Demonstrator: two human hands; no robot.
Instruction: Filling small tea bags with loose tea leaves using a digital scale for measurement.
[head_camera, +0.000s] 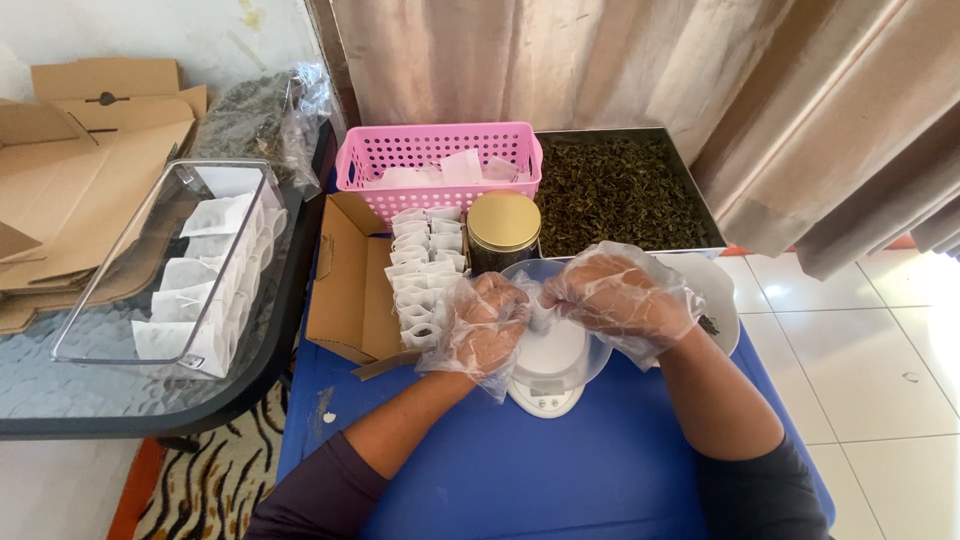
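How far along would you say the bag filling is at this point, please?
Done: rows of filled bags stand in the cardboard box. In hand: the left hand and right hand work one small bag over the scale. Left: the tray of dried leaves is nearly full.

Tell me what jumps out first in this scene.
Two gloved hands, left hand and right hand, meet over a white scale on the blue table, pinching a small sachet between them. Behind sit a pink basket and a tray of dark leaves; left, a box of filled sachets.
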